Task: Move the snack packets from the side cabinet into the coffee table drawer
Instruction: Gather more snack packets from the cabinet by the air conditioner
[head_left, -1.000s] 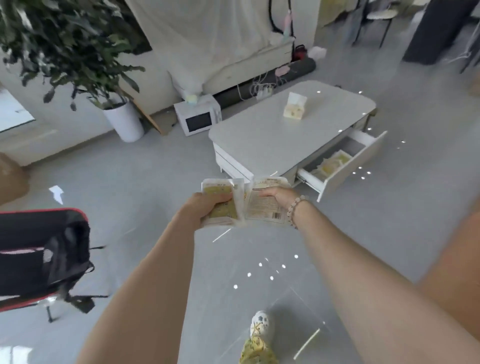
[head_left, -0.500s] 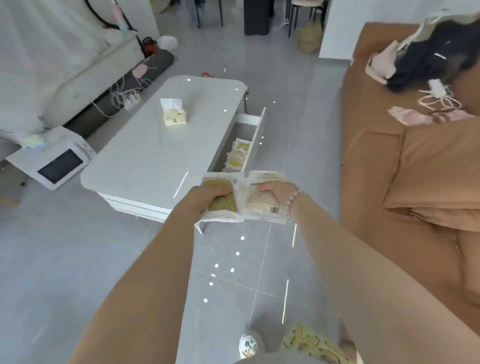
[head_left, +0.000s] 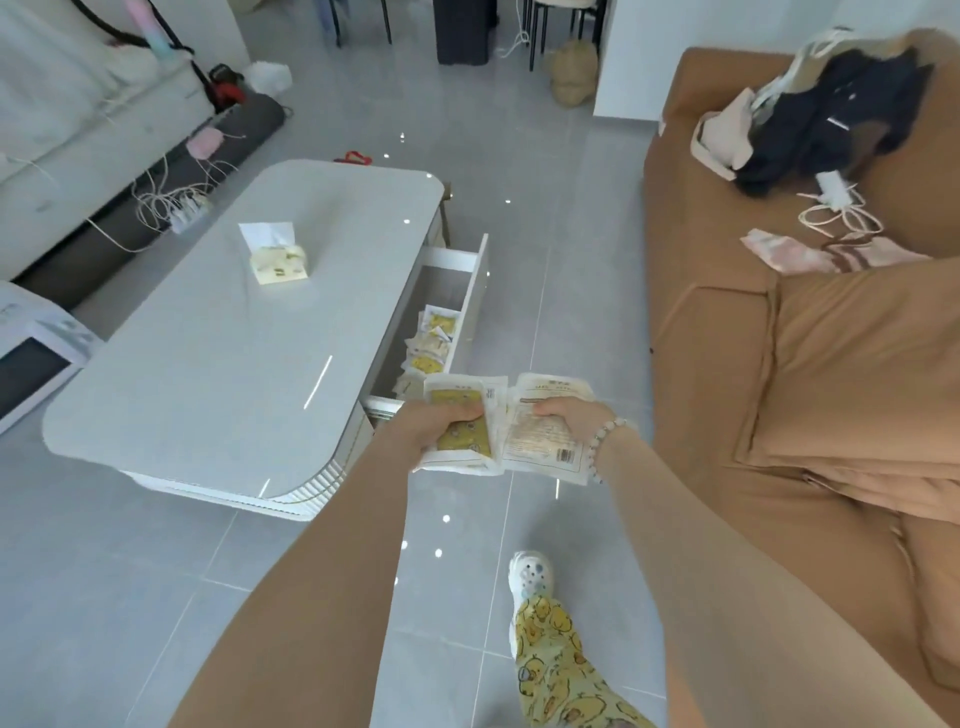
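Left hand (head_left: 441, 427) and right hand (head_left: 565, 415) hold snack packets (head_left: 540, 441) lengthwise toward drawer (head_left: 477, 291).

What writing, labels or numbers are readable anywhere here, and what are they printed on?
Nothing can be quoted; no text is legible.
On the pale packet in the right hand: printed lines and a barcode, blurred.
On the yellow packet in the left hand: a line of print, blurred.
On the stored packets in the drawer: too small.
On the tissue pack on the coffee table: dark marks, too small.

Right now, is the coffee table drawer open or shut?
Open: the drawer is pulled out from the coffee table, and snack packets lie visible inside it.
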